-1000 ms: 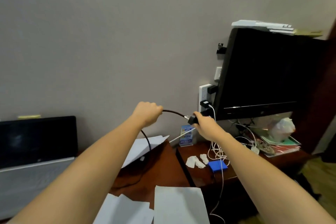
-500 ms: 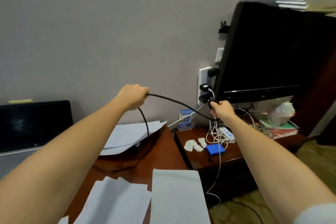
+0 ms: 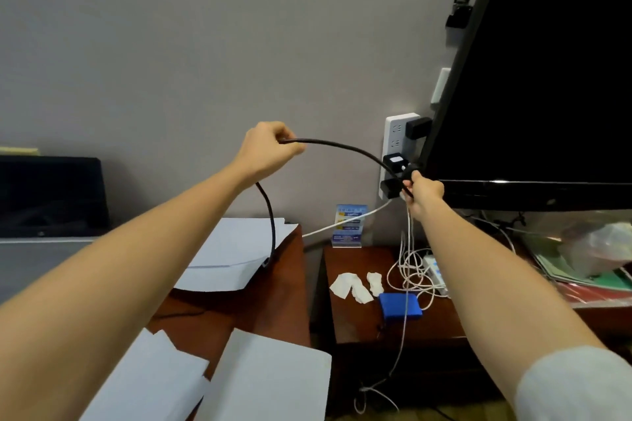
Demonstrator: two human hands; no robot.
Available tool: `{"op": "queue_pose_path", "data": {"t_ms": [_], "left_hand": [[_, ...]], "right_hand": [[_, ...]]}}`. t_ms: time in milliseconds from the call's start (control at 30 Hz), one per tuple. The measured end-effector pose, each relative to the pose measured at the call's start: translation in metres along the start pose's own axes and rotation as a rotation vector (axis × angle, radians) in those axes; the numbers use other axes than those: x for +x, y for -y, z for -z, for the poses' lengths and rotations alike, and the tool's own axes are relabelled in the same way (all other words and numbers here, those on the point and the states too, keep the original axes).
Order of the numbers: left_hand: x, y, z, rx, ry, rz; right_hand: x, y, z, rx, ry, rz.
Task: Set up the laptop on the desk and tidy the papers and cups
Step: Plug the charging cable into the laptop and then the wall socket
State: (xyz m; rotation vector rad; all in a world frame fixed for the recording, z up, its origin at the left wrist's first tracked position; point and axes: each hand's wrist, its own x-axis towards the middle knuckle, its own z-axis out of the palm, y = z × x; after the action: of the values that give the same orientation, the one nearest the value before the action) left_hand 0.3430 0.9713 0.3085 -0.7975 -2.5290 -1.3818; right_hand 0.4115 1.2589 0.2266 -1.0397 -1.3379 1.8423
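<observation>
My left hand (image 3: pixel 265 154) grips a black power cable (image 3: pixel 342 147) that arcs to the right. My right hand (image 3: pixel 422 195) pinches the cable's black plug (image 3: pixel 408 171) right at the white power strip (image 3: pixel 393 133) on the wall. From my left hand the cable drops down behind a stack of white papers (image 3: pixel 232 253) on the brown desk (image 3: pixel 273 297). The open laptop (image 3: pixel 48 202) stands at the far left with a dark screen. More white sheets (image 3: pixel 266 376) lie at the desk's near edge.
A large black TV (image 3: pixel 547 79) fills the upper right on a low cabinet (image 3: pixel 359 328). The cabinet holds crumpled tissues (image 3: pixel 355 285), a blue pouch (image 3: pixel 400 306), tangled white cords (image 3: pixel 410 267) and a small card stand (image 3: pixel 349 225). Folders and a plastic bag (image 3: pixel 595 249) sit under the TV.
My right hand has carried the plug up from the cabinet's side to the power strip beside the TV. My left hand stays on the cable. The view has moved closer to the wall.
</observation>
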Motion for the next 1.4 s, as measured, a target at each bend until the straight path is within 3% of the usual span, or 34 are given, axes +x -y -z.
{"op": "queue_pose_path", "data": {"t_ms": [333,633,1400], "left_hand": [[0.024,0.015,-0.043,0.089,-0.117,0.059],[0.063,0.02,-0.068,0.12,-0.202,-0.018],[0.101,0.081,-0.113,-0.02,-0.301,0.206]], "right_hand": [[0.078,-0.009,-0.047,-0.02,0.039,0.062],[0.126,-0.01,-0.077,0.065,-0.055,0.054],[0.132,-0.022,-0.104,-0.019,-0.234,0.151]]}}
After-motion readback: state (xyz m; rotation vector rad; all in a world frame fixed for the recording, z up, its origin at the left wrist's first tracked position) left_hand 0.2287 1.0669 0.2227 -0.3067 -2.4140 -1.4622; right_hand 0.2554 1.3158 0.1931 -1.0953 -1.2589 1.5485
